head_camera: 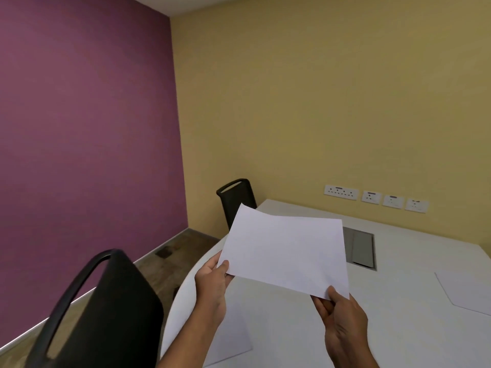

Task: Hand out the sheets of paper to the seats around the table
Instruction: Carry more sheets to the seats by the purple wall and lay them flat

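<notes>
A white sheet of paper [285, 251] is held in the air above the white table [403, 261]. My left hand [212, 285] pinches its near-left corner and my right hand [340, 317] pinches its near-right corner. I cannot tell whether it is one sheet or a thin stack. One sheet [231, 338] lies on the table under my left forearm, in front of the near black chair [106, 314]. Another sheet [467, 293] lies at the table's right side. A second black chair [236, 200] stands at the far left corner of the table.
A grey cable hatch [362, 248] is set into the middle of the table. Several wall sockets [377, 199] line the yellow wall behind it. A purple wall runs along the left, with a strip of wooden floor [170, 258] between it and the table.
</notes>
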Demonstrator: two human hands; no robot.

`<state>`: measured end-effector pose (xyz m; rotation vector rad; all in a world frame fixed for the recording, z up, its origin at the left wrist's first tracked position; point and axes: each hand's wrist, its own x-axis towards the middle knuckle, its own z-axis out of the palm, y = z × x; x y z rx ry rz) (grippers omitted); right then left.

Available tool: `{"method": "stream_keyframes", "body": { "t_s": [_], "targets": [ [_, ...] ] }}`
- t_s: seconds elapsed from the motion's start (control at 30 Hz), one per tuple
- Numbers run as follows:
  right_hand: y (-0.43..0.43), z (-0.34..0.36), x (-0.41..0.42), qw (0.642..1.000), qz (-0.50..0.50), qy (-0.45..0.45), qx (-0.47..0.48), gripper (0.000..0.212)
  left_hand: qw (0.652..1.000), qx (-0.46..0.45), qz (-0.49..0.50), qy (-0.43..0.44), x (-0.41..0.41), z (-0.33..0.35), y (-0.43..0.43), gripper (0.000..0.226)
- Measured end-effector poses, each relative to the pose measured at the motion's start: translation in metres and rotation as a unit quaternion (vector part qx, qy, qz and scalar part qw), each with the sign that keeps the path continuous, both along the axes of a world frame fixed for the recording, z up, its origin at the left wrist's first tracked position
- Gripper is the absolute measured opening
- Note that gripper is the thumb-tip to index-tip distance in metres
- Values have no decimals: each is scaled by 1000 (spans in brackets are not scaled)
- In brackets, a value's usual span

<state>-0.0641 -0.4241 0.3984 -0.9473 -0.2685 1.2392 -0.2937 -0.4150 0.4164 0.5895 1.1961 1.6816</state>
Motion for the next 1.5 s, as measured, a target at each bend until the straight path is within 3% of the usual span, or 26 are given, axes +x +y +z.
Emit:
{"method": "stream_keyframes", "body": {
  "t_s": [0.63,0.83,1.27,1.5],
  "targets": [
    [-69,4,-272,1000,11,21,-7,22,999,7,21,47,-271,21,-76,26],
    [-36,1,-311,1000,6,19,-3,13,998,2,7,55,-313,18,-45,28],
    [39,-11,-417,999,27,16,-3,27,998,-20,11,59,-423,9,44,28],
    [72,-17,-501,999,-28,15,-12,26,997,-17,-57,52,-505,5,106,28]
  ]
}}
